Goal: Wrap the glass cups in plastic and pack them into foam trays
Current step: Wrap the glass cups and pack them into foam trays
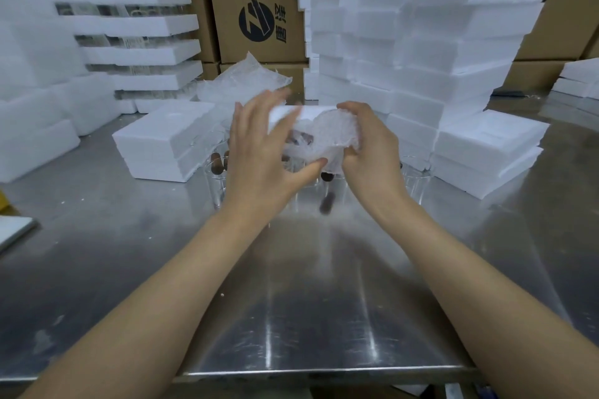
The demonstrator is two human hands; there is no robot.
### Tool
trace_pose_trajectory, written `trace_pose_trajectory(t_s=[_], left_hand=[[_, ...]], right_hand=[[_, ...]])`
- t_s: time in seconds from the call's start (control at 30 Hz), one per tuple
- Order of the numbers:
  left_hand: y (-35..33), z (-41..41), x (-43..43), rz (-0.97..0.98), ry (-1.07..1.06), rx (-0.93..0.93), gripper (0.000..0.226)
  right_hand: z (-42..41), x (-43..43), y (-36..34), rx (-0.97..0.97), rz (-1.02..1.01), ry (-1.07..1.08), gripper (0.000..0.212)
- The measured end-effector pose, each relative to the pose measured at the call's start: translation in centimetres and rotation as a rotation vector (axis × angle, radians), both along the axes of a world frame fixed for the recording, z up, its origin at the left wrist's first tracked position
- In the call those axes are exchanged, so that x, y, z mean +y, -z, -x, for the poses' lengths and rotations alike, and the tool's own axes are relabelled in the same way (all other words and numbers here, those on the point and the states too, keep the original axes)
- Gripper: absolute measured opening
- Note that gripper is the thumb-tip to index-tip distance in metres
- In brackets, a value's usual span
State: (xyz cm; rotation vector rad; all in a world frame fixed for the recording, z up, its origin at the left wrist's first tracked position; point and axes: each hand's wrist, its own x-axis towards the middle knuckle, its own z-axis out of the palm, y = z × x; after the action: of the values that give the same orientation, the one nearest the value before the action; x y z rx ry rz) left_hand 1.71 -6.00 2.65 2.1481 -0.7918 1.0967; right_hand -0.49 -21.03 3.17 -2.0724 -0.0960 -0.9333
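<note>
Head view: right hand grips plastic-wrapped cup; left hand fingers spread, thumb touching it. Tuck loose ends tight, keep cup supported underneath.

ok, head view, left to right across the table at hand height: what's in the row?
left foam trays → left hand → wrapped cup → right hand → right foam trays
</note>
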Motion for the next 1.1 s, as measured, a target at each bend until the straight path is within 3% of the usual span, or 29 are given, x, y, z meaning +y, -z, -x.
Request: trace_pose_trajectory(t_s=[0.03, 0.1, 0.2, 0.33, 0.47, 0.7, 0.83, 0.87, 0.97, 1.0, 1.1], left_hand=[[0.0, -0.2, 0.1, -0.087, -0.034, -0.030, 0.060], [0.0, -0.3, 0.1, -0.208, -0.089, 0.082, 0.044], [0.4, -0.4, 0.2, -0.312, -0.096, 0.256, 0.038], [0.1, -0.6, 0.3, -0.319, -0.209, 0.246, 0.022], [0.1, -0.1, 0.6, -0.257, -0.305, 0.205, 0.015], [-0.1, -0.2, 0.8, -0.283, -0.411, 0.272, 0.018], [-0.3, 0.3, 0.4, -0.104, -0.178, 0.335, 0.013], [-0.3, 0.4, 0.3, -0.053, -0.058, 0.378, 0.017], [-0.2, 0.8, -0.1, -0.149, 0.117, 0.417, 0.089], [0.0, 0.9, -0.2, -0.177, 0.107, 0.408, 0.098], [0.6, 0.7, -0.2, -0.087, 0.091, 0.381, 0.077]], right_hand=[[0.0, 0.0, 0.1, -0.004, 0.046, 0.007, 0.074], [0.1, 0.1, 0.4, -0.027, 0.176, 0.013, 0.080], [0.3, 0.0, 0.5, -0.069, 0.358, 0.052, 0.083], [0.5, 0.5, 0.4, -0.147, 0.485, 0.042, 0.085], [0.7, 1.0, 0.3, -0.270, 0.492, -0.059, 0.073], [1.5, 1.4, 0.0, -0.304, 0.463, -0.195, 0.072], [0.9, 1.0, -0.2, -0.282, 0.260, -0.167, 0.080], [0.8, 0.8, -0.2, -0.256, 0.197, -0.134, 0.080], [0.3, 0.0, 0.0, -0.212, 0.089, -0.044, 0.076], [0.1, -0.1, 0.0, -0.196, 0.077, -0.030, 0.075], [0.1, 0.3, 0.2, -0.177, 0.090, -0.068, 0.064]])
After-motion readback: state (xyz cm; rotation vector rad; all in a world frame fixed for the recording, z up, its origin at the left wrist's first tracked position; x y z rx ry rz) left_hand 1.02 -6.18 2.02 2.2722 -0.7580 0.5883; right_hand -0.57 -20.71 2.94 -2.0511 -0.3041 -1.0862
